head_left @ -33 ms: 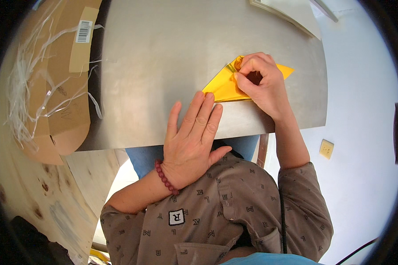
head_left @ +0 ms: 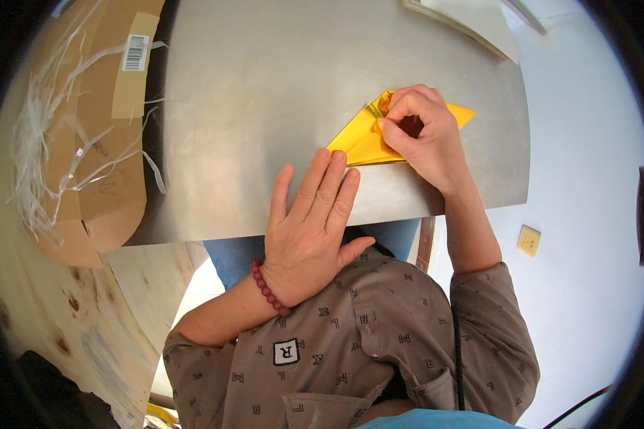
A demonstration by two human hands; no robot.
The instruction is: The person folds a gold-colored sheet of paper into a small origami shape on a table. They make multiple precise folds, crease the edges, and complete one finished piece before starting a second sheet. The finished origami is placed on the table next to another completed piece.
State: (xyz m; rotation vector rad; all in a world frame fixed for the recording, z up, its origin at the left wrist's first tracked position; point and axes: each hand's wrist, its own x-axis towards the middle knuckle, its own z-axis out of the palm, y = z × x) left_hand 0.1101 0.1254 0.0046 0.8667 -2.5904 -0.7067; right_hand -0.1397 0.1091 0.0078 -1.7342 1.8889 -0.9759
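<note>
A shiny gold sheet of folded paper (head_left: 361, 143) lies on the grey metal tabletop (head_left: 257, 93), its pointed ends reaching left and right. My left hand (head_left: 311, 214) is stretched flat, with its middle fingertips on the paper's left corner and the thumb out to the side. Over the middle of the paper, my right hand (head_left: 426, 132) curls with thumb and forefinger pinched on a raised fold. The part of the paper under my right palm is hidden. A dark red bead bracelet (head_left: 268, 288) circles my left wrist.
On the left stands a brown cardboard box (head_left: 111, 189) with clear plastic strips (head_left: 39, 171) trailing over it and onto the table edge. A stack of white sheets (head_left: 472, 25) lies at the far right. The white wall bears a socket (head_left: 529, 241).
</note>
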